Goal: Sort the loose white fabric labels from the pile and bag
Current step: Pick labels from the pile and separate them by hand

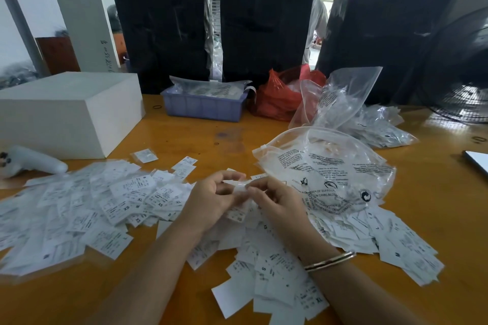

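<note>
Mid-frame, left hand [211, 196] and right hand [274, 199] both pinch one white label [239, 185]; looks featherlight, floppy, probably best nipped by an edge.

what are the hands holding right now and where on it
Both hands pinch one white fabric label: left hand at its left end, right hand at its right end.

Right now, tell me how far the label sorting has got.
Done: a spread of labels lies fanned out on the left of the table, though whether it is sorted is unclear. In hand: the left hand and right hand pinch one label between them. Left: a loose heap in front and under the clear bag.
</note>
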